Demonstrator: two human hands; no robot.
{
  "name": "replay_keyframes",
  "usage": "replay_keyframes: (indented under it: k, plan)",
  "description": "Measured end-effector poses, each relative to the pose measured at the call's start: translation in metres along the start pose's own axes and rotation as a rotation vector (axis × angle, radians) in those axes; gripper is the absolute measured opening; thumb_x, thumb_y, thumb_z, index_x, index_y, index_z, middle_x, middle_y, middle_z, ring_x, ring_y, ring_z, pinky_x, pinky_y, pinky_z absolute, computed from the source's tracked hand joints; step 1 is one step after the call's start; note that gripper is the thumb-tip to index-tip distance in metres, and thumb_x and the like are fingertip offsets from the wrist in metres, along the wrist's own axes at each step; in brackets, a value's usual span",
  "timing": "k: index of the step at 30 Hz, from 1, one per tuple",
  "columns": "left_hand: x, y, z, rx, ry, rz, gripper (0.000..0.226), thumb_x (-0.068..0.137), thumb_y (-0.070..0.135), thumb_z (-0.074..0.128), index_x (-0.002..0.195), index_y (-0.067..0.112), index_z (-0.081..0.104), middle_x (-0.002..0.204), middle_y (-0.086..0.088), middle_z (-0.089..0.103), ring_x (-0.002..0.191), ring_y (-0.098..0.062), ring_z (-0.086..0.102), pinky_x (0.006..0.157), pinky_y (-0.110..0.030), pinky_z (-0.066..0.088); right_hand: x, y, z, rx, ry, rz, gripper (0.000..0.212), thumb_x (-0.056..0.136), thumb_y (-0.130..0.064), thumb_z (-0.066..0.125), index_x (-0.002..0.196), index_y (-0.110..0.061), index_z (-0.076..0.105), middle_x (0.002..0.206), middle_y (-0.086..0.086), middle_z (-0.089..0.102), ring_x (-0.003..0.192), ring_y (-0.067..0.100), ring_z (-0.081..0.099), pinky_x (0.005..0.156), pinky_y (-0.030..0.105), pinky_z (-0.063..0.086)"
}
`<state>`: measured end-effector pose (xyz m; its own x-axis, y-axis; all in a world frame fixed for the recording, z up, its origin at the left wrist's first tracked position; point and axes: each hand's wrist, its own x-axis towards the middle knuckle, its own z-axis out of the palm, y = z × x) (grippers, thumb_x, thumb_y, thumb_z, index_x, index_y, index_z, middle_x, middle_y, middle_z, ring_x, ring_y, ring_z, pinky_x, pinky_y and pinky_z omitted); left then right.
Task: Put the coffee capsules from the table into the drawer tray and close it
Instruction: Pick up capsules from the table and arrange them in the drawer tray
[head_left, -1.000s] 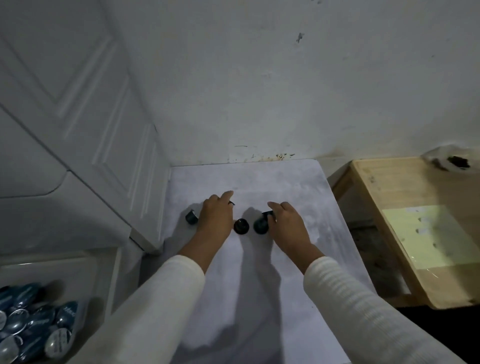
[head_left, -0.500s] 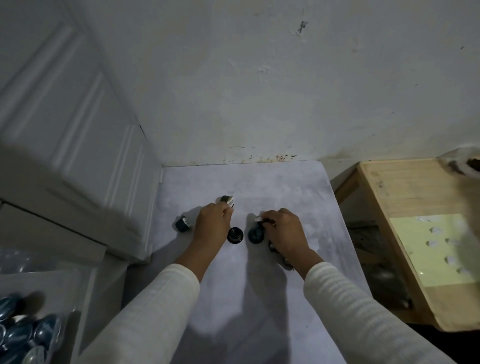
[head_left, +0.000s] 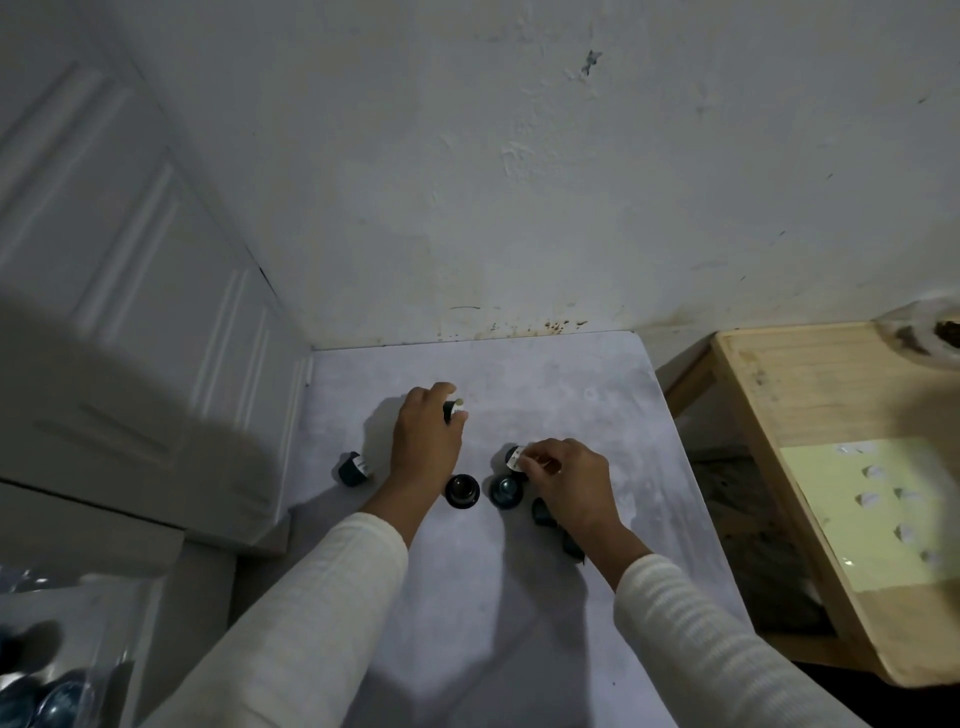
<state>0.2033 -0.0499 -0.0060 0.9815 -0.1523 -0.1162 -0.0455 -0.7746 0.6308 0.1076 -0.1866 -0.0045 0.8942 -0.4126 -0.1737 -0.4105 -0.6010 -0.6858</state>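
Both hands out over table (head_left: 597, 597), one capsule each: saves trips to drawer tray (head_left: 78, 649), low at my left, open, already holding capsules. Left hand (head_left: 423, 441) palm-down, fingers pinched around capsule (head_left: 453, 409), foil end showing. Right hand (head_left: 569, 483) knuckles up, fingertips clamping second capsule (head_left: 515, 458). Loose on table: dark capsule (head_left: 462, 489), blue capsule (head_left: 505, 490), tipped one (head_left: 354, 468) far left.

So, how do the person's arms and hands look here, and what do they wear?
Both arms are covered by long sleeves of a cream-white, ribbed knit that end at the wrists. The left hand and the right hand are bare: no gloves, and I see no ring, watch or bracelet, though the light is dim. The left sleeve and the right sleeve look alike and plain, without markings.
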Motion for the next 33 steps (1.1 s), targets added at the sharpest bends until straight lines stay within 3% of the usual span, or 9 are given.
replay_keyframes:
  k: [7, 12, 16, 19, 23, 26, 28, 30, 33]
  plan:
    - [0.005, -0.004, 0.000, -0.117, 0.047, -0.090, 0.024, 0.090, 0.008, 0.056, 0.110, 0.010, 0.068, 0.111, -0.014, 0.064, 0.101, -0.027, 0.061, 0.085, -0.024, 0.044, 0.003, 0.004, 0.002, 0.158, 0.019, 0.101, 0.013, 0.081, -0.008, 0.066, 0.091, -0.012, 0.073, 0.099, 0.008, 0.069, 0.084, 0.016, 0.062, 0.081, 0.019, 0.046]
    - [-0.004, -0.005, -0.009, -0.294, 0.008, -0.151, 0.025, 0.089, 0.005, 0.054, 0.108, 0.015, 0.068, 0.108, -0.013, 0.069, 0.104, -0.027, 0.062, 0.088, -0.031, 0.051, 0.003, 0.001, 0.000, 0.275, 0.067, 0.168, 0.015, 0.082, -0.005, 0.063, 0.088, -0.014, 0.074, 0.090, 0.004, 0.070, 0.069, 0.006, 0.058, 0.059, 0.001, 0.042]
    - [-0.016, 0.002, -0.025, -0.345, 0.010, -0.122, 0.017, 0.088, 0.005, 0.056, 0.094, 0.014, 0.070, 0.103, -0.011, 0.071, 0.090, -0.021, 0.064, 0.081, -0.029, 0.053, -0.002, -0.010, -0.008, 0.388, 0.092, 0.168, 0.016, 0.083, -0.004, 0.063, 0.086, -0.014, 0.074, 0.080, 0.002, 0.069, 0.062, 0.006, 0.058, 0.053, 0.003, 0.044]
    - [-0.028, 0.011, -0.043, -0.362, 0.005, -0.077, 0.017, 0.089, 0.007, 0.057, 0.096, 0.012, 0.071, 0.103, -0.008, 0.071, 0.086, -0.014, 0.060, 0.077, -0.022, 0.047, -0.008, -0.023, -0.017, 0.450, 0.096, 0.146, 0.017, 0.083, -0.003, 0.063, 0.086, -0.015, 0.074, 0.083, 0.004, 0.072, 0.074, 0.014, 0.064, 0.060, 0.006, 0.048]
    - [-0.044, 0.018, -0.069, -0.360, 0.019, -0.026, 0.018, 0.089, 0.009, 0.058, 0.098, 0.016, 0.073, 0.103, -0.004, 0.071, 0.085, -0.010, 0.059, 0.065, -0.007, 0.043, -0.022, -0.045, -0.027, 0.490, 0.114, 0.095, 0.018, 0.083, -0.002, 0.061, 0.088, -0.014, 0.074, 0.083, 0.006, 0.072, 0.073, 0.015, 0.064, 0.061, 0.009, 0.050]
    - [-0.057, 0.019, -0.091, -0.391, 0.035, 0.003, 0.019, 0.088, 0.008, 0.058, 0.095, 0.016, 0.074, 0.100, -0.003, 0.072, 0.084, -0.009, 0.060, 0.072, -0.009, 0.045, -0.036, -0.064, -0.033, 0.498, 0.141, 0.056, 0.019, 0.084, -0.002, 0.060, 0.088, -0.014, 0.074, 0.082, 0.006, 0.072, 0.075, 0.016, 0.065, 0.066, 0.017, 0.050]
    - [-0.067, 0.018, -0.105, -0.393, 0.033, 0.024, 0.019, 0.088, 0.008, 0.058, 0.095, 0.016, 0.074, 0.097, -0.003, 0.072, 0.082, -0.009, 0.060, 0.078, -0.015, 0.048, -0.047, -0.075, -0.035, 0.510, 0.161, 0.036, 0.021, 0.084, -0.002, 0.059, 0.087, -0.016, 0.074, 0.080, 0.004, 0.071, 0.073, 0.014, 0.065, 0.059, 0.009, 0.048]
    - [-0.077, 0.015, -0.119, -0.390, 0.031, 0.049, 0.019, 0.088, 0.008, 0.057, 0.095, 0.015, 0.074, 0.096, -0.003, 0.072, 0.078, -0.008, 0.059, 0.073, -0.005, 0.046, -0.059, -0.086, -0.035, 0.513, 0.178, 0.023, 0.022, 0.084, -0.002, 0.058, 0.085, -0.017, 0.074, 0.079, 0.004, 0.071, 0.071, 0.012, 0.064, 0.055, 0.002, 0.045]
    - [-0.094, 0.005, -0.140, -0.365, 0.021, 0.084, 0.019, 0.089, 0.007, 0.057, 0.094, 0.014, 0.074, 0.094, -0.003, 0.072, 0.069, -0.002, 0.057, 0.061, 0.006, 0.039, -0.081, -0.105, -0.033, 0.510, 0.206, 0.007, 0.022, 0.084, -0.001, 0.057, 0.086, -0.015, 0.074, 0.081, 0.005, 0.071, 0.069, 0.010, 0.062, 0.057, 0.003, 0.046]
